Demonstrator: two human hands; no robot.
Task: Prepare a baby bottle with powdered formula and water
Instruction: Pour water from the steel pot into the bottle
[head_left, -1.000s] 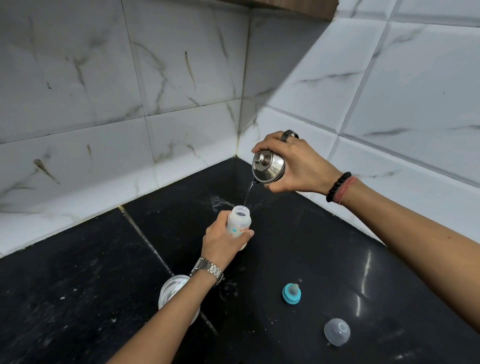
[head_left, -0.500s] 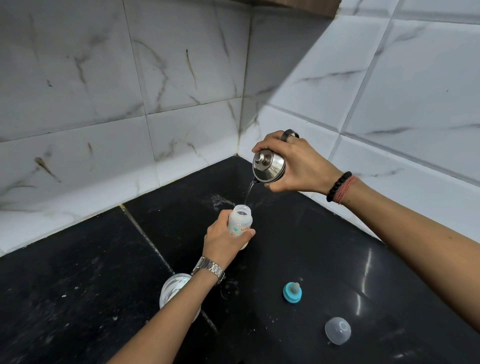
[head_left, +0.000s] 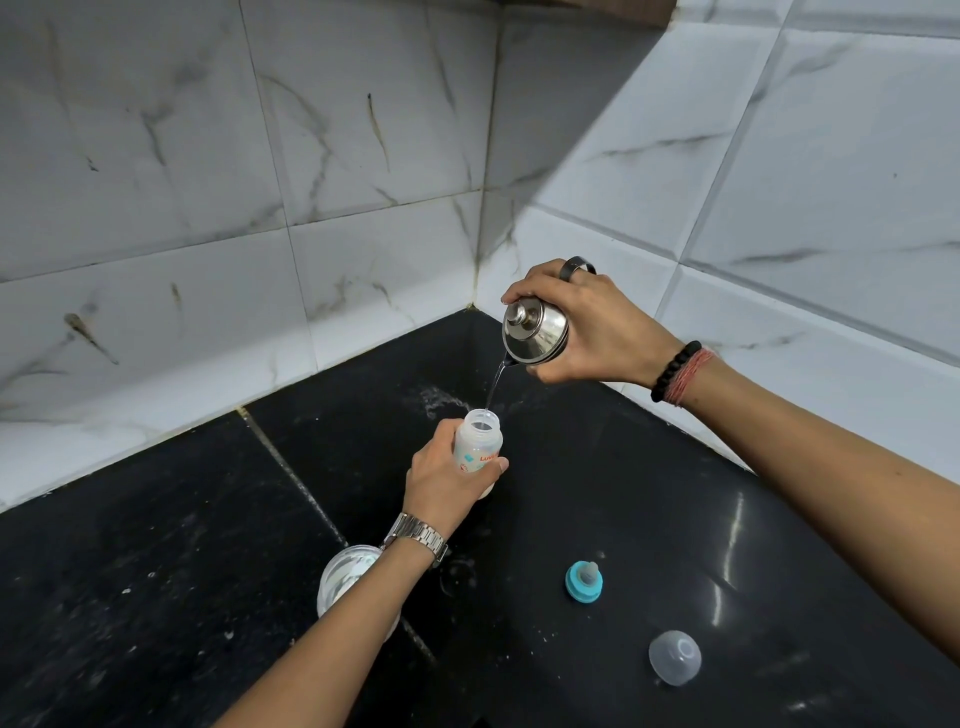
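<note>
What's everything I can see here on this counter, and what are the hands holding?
Baby bottle: one, clear white with print, open-topped, held above the counter.
Steel pot: one, shiny silver, lidded, tilted above the bottle.
Water stream: one, clear, running from pot into bottle.
Teat ring: one, teal with grey teat, on counter at lower right.
Dome cap: one, clear, on counter nearest the right edge.
Clear container: one, under the left forearm, partly hidden.
Counter: one, black stone.
Wall tiles: white, grey-veined.
Left hand: grips the bottle.
Right hand: grips the pot.
</note>
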